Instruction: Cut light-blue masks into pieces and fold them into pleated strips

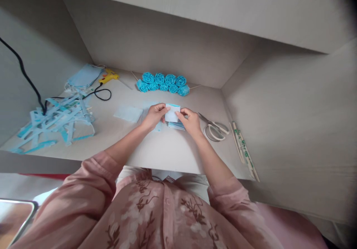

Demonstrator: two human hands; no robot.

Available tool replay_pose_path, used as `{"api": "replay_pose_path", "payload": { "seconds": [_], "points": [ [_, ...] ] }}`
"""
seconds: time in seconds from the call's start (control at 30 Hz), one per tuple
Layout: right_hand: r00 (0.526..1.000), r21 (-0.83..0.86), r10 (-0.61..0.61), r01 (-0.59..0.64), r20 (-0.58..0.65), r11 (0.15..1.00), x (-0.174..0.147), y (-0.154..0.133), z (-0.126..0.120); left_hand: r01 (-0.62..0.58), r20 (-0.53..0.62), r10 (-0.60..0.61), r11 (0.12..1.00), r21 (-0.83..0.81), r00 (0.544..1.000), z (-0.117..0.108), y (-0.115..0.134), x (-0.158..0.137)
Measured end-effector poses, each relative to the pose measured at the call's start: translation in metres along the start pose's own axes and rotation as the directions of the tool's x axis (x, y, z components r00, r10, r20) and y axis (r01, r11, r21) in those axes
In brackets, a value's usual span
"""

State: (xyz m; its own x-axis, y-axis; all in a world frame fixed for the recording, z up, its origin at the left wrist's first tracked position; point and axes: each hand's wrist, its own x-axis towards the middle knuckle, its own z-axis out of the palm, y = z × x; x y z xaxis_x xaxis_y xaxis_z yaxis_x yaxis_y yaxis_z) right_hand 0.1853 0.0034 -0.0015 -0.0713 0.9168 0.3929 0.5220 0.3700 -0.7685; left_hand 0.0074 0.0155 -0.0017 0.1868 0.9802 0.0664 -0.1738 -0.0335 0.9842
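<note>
Between my two hands is a small pale-blue square of thin sheet material [172, 114], with a brighter blue strip at its top edge. My left hand [155, 115] pinches its left side between thumb and fingers. My right hand [190, 120] grips the right side, thumb on the face. Just below the square lies a stack of similar blue pieces [176, 126], partly hidden by it. Left of my left hand, larger pale-blue sheets [128, 113] lie flat. Scissors [215, 130] with white handles rest right of my right hand.
Blue rolled flowers [164, 82] on sticks lie in two rows at the back. At the left are cut blue strips [58, 122], a yellow glue gun [109, 76] with black cord, and blue face masks [85, 76]. Wooden sticks [245, 152] lie along the right wall.
</note>
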Motion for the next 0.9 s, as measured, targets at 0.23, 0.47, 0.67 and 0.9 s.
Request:
{"api": "replay_pose_path", "payload": {
  "seconds": [0.23, 0.47, 0.67, 0.9],
  "points": [
    [0.999, 0.126, 0.052, -0.054, 0.014, 0.991, 0.0019, -0.0001, -0.0012, 0.019, -0.008, -0.02, 0.991, -0.133, 1.0, 0.0013, -0.0028, 0.0035],
    [0.993, 0.282, 0.067, -0.091, 0.092, 0.955, 0.0041, 0.0026, 0.001, -0.016, 0.049, 0.018, 0.999, -0.029, 0.999, 0.0069, -0.003, -0.0016],
    [0.994, 0.256, 0.113, -0.108, -0.005, 0.961, 0.0024, 0.0006, 0.001, -0.019, 0.093, 0.02, 1.0, -0.007, 0.995, 0.0071, -0.0046, -0.0003],
    [0.979, 0.358, 0.089, -0.152, 0.186, 0.921, 0.0038, 0.0018, 0.0026, -0.035, 0.017, 0.037, 0.993, -0.115, 0.999, 0.0, -0.0027, 0.003]
  ]
}}
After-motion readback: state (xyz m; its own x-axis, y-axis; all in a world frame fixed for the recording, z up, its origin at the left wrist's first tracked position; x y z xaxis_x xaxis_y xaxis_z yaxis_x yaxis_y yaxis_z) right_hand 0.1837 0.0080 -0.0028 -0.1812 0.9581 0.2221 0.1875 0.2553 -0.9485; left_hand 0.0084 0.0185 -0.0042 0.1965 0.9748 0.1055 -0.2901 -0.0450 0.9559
